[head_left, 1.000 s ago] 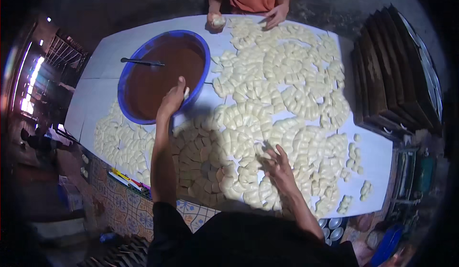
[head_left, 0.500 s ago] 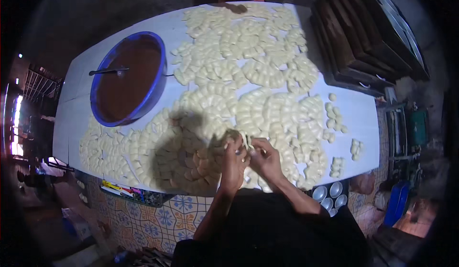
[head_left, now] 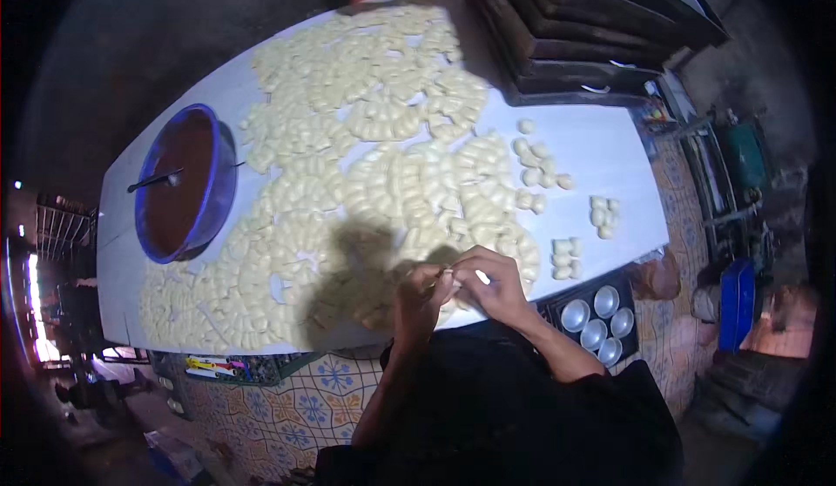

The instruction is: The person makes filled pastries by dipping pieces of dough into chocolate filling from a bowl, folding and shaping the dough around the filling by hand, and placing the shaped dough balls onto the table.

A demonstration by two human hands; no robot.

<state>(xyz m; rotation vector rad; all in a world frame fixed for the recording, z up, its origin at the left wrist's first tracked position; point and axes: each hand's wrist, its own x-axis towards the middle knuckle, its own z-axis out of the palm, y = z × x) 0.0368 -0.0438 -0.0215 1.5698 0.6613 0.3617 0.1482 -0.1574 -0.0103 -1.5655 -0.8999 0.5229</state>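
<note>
A small piece of dough (head_left: 448, 273) sits between the fingertips of both hands, over the near edge of the table (head_left: 601, 129); the fingers cover most of it, so its shape is hard to tell. The left hand (head_left: 420, 301) is nearly closed, thumb and fingers pinching the piece from the left. The right hand (head_left: 495, 287) has bent fingers drawn together, their tips meeting the left hand's at the same piece.

Beneath and beyond the hands, rows of pale dough (head_left: 383, 190) cover much of the table. To the right lie small clusters of dough balls (head_left: 542, 165). On the left stands a blue basin (head_left: 223, 192) of brown mixture (head_left: 181, 212), a dark-handled tool (head_left: 153, 179) resting across its rim. Dark trays (head_left: 566, 42) are stacked at the far right. Below the table's near right edge, round metal cups (head_left: 594, 334) sit together above the patterned floor (head_left: 305, 409).
</note>
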